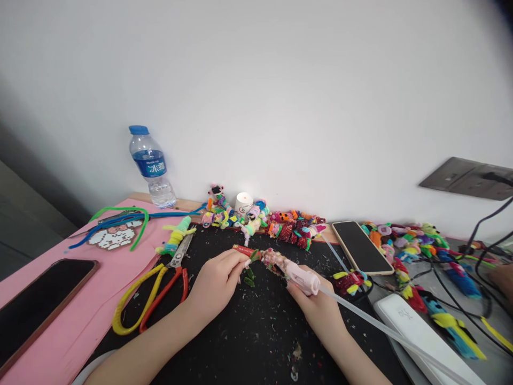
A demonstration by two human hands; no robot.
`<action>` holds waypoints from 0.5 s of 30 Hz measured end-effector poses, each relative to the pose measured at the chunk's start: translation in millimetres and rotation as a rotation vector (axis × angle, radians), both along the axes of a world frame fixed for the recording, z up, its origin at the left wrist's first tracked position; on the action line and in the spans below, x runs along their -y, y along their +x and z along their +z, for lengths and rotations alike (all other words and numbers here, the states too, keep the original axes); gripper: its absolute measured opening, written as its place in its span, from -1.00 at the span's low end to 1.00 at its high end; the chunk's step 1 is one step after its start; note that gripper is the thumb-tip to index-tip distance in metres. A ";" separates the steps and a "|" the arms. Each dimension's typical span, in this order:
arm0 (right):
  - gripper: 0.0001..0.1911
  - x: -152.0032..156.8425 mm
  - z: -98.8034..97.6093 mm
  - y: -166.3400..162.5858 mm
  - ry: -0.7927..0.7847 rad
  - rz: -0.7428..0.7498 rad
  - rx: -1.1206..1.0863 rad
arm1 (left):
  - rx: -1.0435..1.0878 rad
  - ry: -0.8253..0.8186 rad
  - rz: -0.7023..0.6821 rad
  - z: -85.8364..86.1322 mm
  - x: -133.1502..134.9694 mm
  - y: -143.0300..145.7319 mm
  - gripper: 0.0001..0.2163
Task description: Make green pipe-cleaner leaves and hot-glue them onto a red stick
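My left hand (218, 280) is closed in a pinch on a small red pipe-cleaner piece with a green tip (245, 251), held just above the black mat (256, 331). My right hand (310, 305) grips a pink glue gun (296, 275) whose nozzle points left at the piece. A clear glue stick (385, 329) trails from the gun's back toward the lower right. Small green scraps (249, 278) lie on the mat under my hands.
Yellow and red scissors (154, 291) lie left of my hands. Finished fuzzy figures (288, 227), a lit candle (243, 203) and a water bottle (152, 168) line the wall. Phones (40, 302) (360, 246), a white power strip (417, 331), cables and more figures (417, 246) surround the mat.
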State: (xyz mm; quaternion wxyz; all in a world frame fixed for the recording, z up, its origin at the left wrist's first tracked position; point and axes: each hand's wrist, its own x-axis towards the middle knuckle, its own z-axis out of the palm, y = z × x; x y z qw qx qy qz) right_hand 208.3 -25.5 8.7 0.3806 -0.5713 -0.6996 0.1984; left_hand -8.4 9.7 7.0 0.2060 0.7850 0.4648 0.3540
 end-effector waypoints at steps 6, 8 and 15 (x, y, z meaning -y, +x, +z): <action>-0.94 2.4 4.9 -3.8 -0.048 0.081 0.014 | 0.004 -0.012 -0.027 2.9 1.1 0.6 -0.82; -0.94 2.1 5.3 -4.1 -0.050 0.073 0.022 | 0.001 -0.013 -0.020 2.7 1.2 0.3 -0.82; -0.95 0.0 -1.2 0.2 -0.011 -0.009 0.032 | 0.005 -0.011 0.002 -1.4 -2.2 -0.4 -0.82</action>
